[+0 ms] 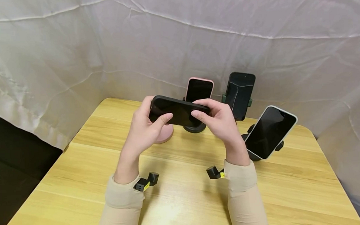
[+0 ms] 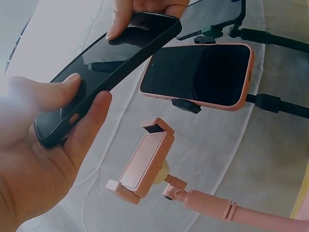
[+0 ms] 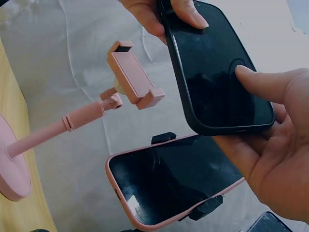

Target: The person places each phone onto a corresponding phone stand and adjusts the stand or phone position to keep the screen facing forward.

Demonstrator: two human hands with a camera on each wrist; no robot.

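Observation:
A smartphone in a black case (image 1: pixel 180 114) is held sideways above the table, its dark screen facing up toward the head camera. My left hand (image 1: pixel 143 127) grips one end, thumb on the screen and fingers behind. The other end is gripped by my right hand (image 1: pixel 223 119), its thumb also lying on the glass. Beyond the phone stands a pink phone stand (image 2: pixel 145 164) with a bare clamp; in the head view mostly its round base (image 1: pixel 164 135) shows, the rest hidden behind the phone and left hand. A pink-cased phone (image 2: pixel 198 75) sits in a black clamp right beside it.
At the back, a black phone (image 1: pixel 241 93) stands upright in a green-clamped holder. To the right, a white-cased phone (image 1: pixel 271 132) leans in a black holder. The wooden table (image 1: pixel 183 198) meets a pale hanging cloth (image 1: pixel 153 44) behind.

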